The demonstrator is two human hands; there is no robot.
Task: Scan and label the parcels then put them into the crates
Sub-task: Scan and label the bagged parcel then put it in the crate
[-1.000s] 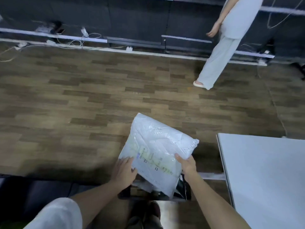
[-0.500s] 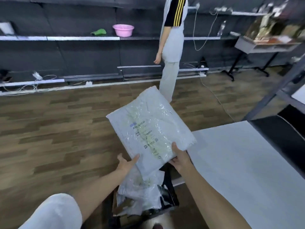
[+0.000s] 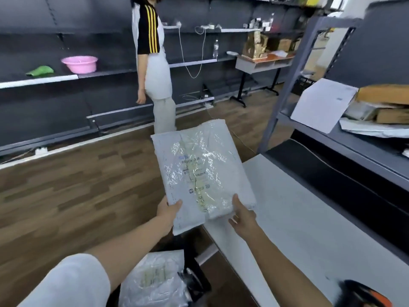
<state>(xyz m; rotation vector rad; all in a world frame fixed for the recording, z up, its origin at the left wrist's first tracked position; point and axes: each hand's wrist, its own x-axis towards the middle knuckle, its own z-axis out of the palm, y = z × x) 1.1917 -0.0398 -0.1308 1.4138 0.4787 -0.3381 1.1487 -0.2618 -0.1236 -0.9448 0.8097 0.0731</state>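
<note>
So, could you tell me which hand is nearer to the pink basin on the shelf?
Left. The left hand holds the parcel's near left corner, on the basin's side; the right hand holds the opposite corner.

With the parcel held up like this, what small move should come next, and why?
Probably lower the white parcel onto the white table just to its right. Both the left hand and right hand grip its near edge in mid-air, label up, so neither is free for scanning.
</note>
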